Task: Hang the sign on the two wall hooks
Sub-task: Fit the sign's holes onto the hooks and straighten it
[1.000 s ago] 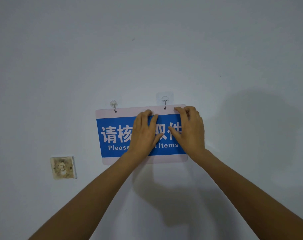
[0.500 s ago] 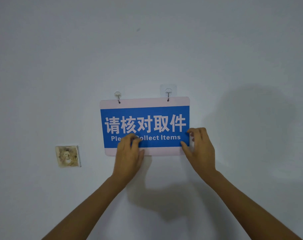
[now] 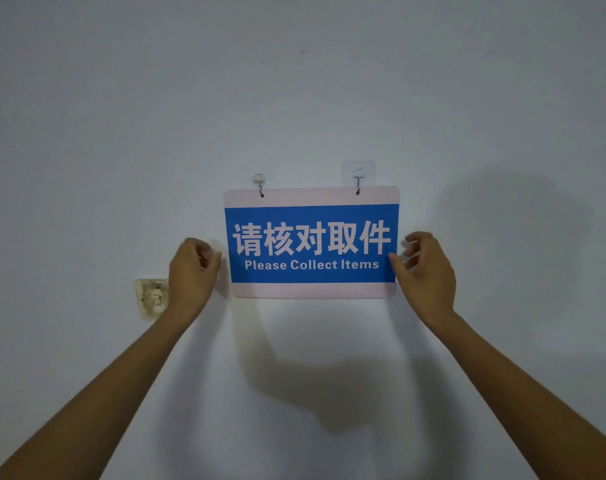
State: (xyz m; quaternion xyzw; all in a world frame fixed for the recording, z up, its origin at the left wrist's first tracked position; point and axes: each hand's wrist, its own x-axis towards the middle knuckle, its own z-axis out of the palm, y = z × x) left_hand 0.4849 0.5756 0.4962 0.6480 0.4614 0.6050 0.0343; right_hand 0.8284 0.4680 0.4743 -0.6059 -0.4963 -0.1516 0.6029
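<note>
Forearms rise from the lower corners of the view toward a pale wall, ours, bare to the wrist. Our left hand hovers just beside the left edge of the sign, fingers curled loosely inward and holding nothing, a sliver of wall showing between them and the board. Our right hand sits at the sign's right edge, fingers half open and bent; the thumb tip overlaps the lower right of the blue panel, though we cannot tell whether it presses the board or only lies in front of it. The sign, a blue band with white Chinese characters and the words "Please Collect Items" between pale pink strips, hangs flat and nearly level against the wall. Two holes along its top edge are caught on the left hook and the right hook, the latter on a clear adhesive square. Partly behind the left wrist, a stained, yellowed wall plate is set in the wall. Soft shadows of arms and sign fall below and to the right.
</note>
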